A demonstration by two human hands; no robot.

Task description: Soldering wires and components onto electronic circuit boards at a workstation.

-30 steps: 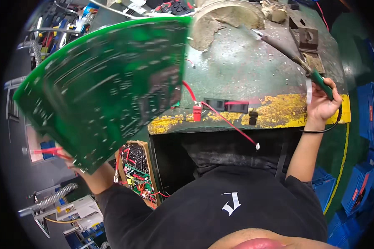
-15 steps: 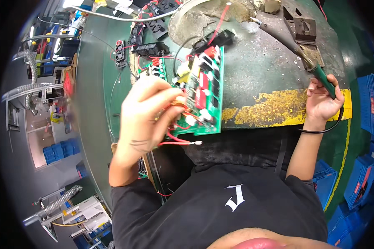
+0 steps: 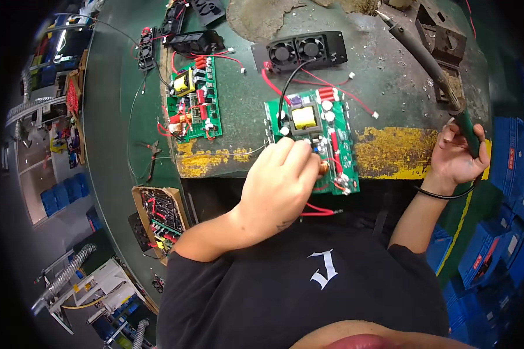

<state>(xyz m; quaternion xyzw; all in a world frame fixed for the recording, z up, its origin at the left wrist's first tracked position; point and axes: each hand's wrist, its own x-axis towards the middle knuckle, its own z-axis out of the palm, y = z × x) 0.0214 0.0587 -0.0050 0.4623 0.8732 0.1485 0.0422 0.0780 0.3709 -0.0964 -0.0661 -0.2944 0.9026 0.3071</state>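
Observation:
My left hand (image 3: 279,180) is closed over the left front part of a green circuit board (image 3: 348,139), its fingertips curled beside a copper coil (image 3: 324,167). The board lies on the bench's worn yellow front edge, with red leads hanging below. Its yellow-cored transformer (image 3: 304,117) faces up. Black and red wires join the board to a twin-fan panel (image 3: 300,52) just beyond it. In my right hand (image 3: 457,154), the green handle of a soldering iron (image 3: 431,70) is gripped, its tip pointing away to the far left. The undersides of my left fingers are hidden.
A second circuit board (image 3: 209,104) lies left on the bench, near more black fans (image 3: 195,42). Pliers (image 3: 152,158) and a thin wire are at the left. A box of parts (image 3: 157,206) stands below them. A metal bracket (image 3: 442,35) sits far right; blue crates (image 3: 506,174) stand beyond.
My left hand has moved right and lowered the tilted circuit board flat onto the bench edge. The twin-fan panel now lies flat behind it. My right hand still grips the soldering iron, slightly lower.

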